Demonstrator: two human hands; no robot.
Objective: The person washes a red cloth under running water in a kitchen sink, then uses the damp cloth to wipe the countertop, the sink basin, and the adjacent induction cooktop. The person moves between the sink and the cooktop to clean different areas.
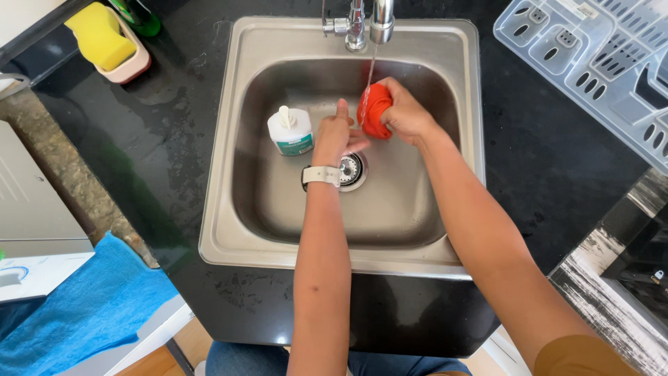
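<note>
Two hands meet over my steel sink (459, 139), sunk in a black, wet desk (550, 146). My right hand (407, 115) grips a bunched orange cloth (374, 111) under the thin stream from the tap (369, 24); my left hand (334, 139), watch (321, 175) on its wrist, rests half-curled beside the cloth, fingertips touching it. A white bottle (290, 130) stands in the basin. Yellow sponge (97, 35) far left, clear rack (598, 63) right, blue towel (83, 306) below.
</note>
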